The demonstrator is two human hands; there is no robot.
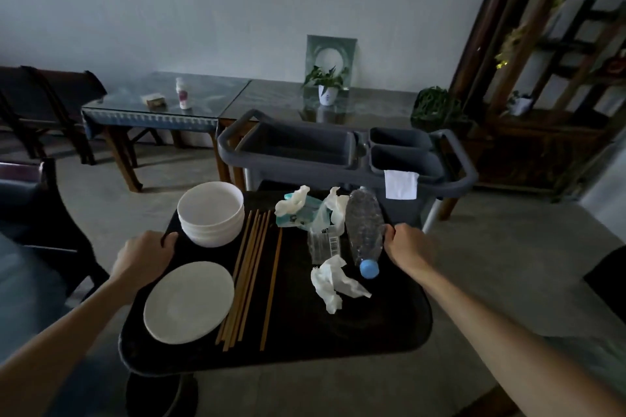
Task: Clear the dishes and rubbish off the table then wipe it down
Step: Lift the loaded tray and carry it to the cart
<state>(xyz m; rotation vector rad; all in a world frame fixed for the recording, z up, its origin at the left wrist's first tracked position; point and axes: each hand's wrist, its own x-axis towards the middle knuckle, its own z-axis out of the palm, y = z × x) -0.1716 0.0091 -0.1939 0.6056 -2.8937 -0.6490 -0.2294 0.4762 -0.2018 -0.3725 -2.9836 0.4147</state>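
We hold the black tray by its two sides, left hand and right hand curled round the rim. Bowls could slide and break, so keep it flat.

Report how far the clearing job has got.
Done: bowls, plate, chopsticks, bottle and tissues are loaded on the black tray. In hand: left hand and right hand grip the tray's sides, facing the grey cart. Left: unloading, then wiping; white cloth hangs unused on the cart.
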